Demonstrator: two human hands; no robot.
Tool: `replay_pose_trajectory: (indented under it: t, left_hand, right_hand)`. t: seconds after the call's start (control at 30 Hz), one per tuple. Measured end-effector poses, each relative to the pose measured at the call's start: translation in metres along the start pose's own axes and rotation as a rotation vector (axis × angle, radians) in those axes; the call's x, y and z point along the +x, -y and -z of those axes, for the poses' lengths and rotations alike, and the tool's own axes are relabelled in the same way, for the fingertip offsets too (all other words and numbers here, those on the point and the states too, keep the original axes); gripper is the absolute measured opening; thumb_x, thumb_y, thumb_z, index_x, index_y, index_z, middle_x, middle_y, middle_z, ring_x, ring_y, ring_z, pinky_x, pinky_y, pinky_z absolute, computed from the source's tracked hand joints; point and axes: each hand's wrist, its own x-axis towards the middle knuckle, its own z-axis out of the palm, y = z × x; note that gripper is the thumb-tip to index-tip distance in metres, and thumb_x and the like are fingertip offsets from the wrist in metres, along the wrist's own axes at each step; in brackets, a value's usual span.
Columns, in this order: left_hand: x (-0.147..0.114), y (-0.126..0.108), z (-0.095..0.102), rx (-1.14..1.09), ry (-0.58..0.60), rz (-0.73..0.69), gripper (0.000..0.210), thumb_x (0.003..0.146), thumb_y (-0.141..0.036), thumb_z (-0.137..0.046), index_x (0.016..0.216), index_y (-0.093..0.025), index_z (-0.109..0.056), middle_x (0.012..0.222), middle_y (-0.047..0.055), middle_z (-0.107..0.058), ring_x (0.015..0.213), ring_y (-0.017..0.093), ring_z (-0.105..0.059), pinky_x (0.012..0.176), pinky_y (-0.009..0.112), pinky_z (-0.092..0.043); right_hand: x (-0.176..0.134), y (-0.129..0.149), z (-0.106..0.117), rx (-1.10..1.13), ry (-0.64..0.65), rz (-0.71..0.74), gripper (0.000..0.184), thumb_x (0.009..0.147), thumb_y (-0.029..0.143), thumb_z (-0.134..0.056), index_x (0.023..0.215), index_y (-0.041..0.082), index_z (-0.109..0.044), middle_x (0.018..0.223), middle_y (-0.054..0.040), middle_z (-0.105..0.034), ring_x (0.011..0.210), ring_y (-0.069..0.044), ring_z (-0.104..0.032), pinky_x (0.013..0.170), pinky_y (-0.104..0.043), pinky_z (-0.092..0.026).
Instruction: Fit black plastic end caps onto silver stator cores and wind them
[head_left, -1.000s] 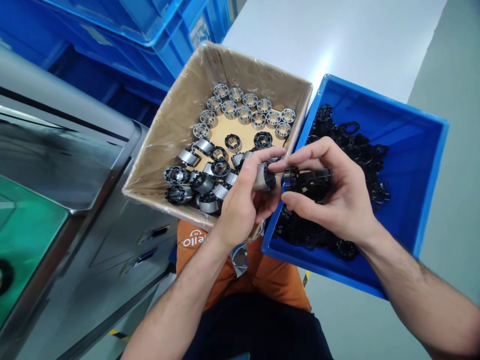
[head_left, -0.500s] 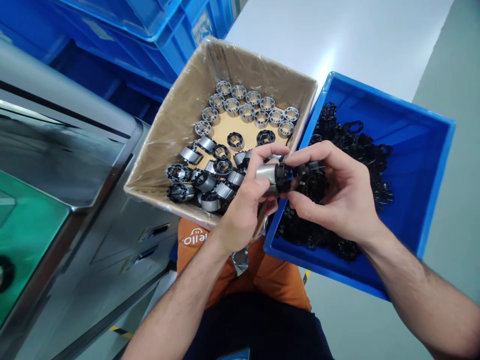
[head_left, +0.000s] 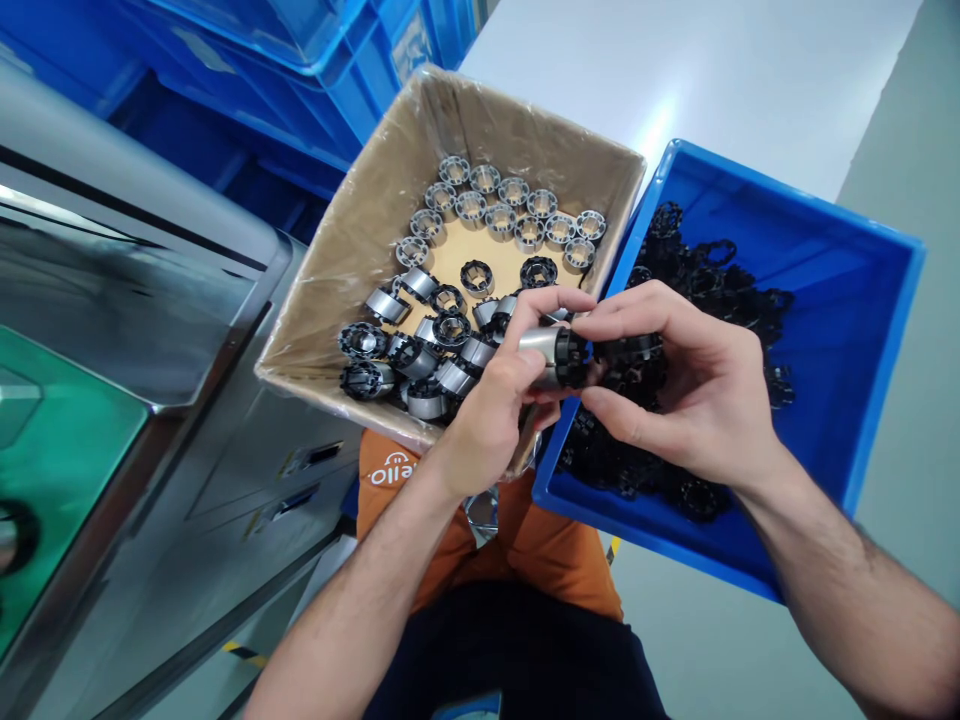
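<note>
My left hand (head_left: pixel 499 385) is closed round a silver motor stator core, holding it on its side above the box's near right corner. A black toothed plastic end cap (head_left: pixel 571 358) sits on the core's right end. My right hand (head_left: pixel 694 380) is curved, its thumb and forefinger at the cap's lower and upper edges. A dark plastic ring shape (head_left: pixel 634 362) shows in the hollow of that hand; whether it is held or lies behind is hard to tell. Below, the plastic-lined cardboard box (head_left: pixel 322 300) holds bare silver cores (head_left: pixel 470 208) standing in rows and capped cores (head_left: pixel 454 375) in a heap.
A blue bin (head_left: pixel 832 400) with many loose black plastic rings (head_left: pixel 739 285) stands at the right, against the box. Stacked blue crates (head_left: pixel 300 110) rise at the back left. A metal machine with a green surface (head_left: pixel 67 450) is on the left. Behind lies a white tabletop (head_left: pixel 690 60).
The whole view has shifted slightly, so the box and bin appear a little further right. Both hands keep nearly the same hold; my right fingers look slightly further apart.
</note>
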Motion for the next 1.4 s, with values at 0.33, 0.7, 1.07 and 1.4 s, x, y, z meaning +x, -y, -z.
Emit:
replay_pose_trajectory:
  t: [0.33,0.7,1.07,1.4]
  left_hand:
    - [0.003,-0.001,0.000,0.101,-0.016,-0.084,0.054,0.120,-0.078,-0.072,0.148,-0.032,-0.079,0.099,0.003,-0.076,0.059,0.013,-0.061,0.049,0.027,-0.050]
    - [0.016,-0.002,-0.004,-0.003,-0.240,-0.165,0.054,0.107,-0.074,-0.095,0.133,-0.032,-0.073,0.082,-0.003,-0.074,0.055,0.013,-0.063,0.047,0.025,-0.053]
    - [0.003,0.007,-0.003,0.025,0.022,-0.028,0.051,0.125,-0.078,-0.060,0.126,-0.030,-0.077,0.087,0.002,-0.062,0.067,0.017,-0.060,0.057,0.030,-0.052]
    - [0.002,-0.004,-0.008,-0.030,-0.027,0.020,0.046,0.121,-0.074,-0.066,0.133,-0.031,-0.072,0.094,0.002,-0.063,0.067,0.016,-0.053,0.060,0.030,-0.055]
  right_hand:
    - [0.002,0.006,0.006,-0.129,0.004,0.016,0.039,0.101,0.031,-0.106,0.138,0.036,-0.094,0.130,-0.0047,-0.092,0.115,-0.032,-0.087,0.109,-0.056,-0.073]
    - [-0.004,0.002,-0.003,-0.009,-0.058,-0.040,0.052,0.090,0.022,-0.108,0.122,0.036,-0.070,0.114,0.0014,-0.077,0.091,-0.022,-0.079,0.080,-0.043,-0.074]
    - [-0.002,0.007,-0.009,-0.033,-0.089,-0.020,0.040,0.086,0.024,-0.104,0.117,0.034,-0.081,0.117,-0.0037,-0.082,0.100,-0.027,-0.079,0.087,-0.045,-0.075]
    - [-0.004,0.005,-0.011,0.000,-0.124,-0.055,0.040,0.092,0.040,-0.115,0.127,0.038,-0.096,0.123,-0.0045,-0.092,0.109,-0.032,-0.084,0.095,-0.054,-0.072]
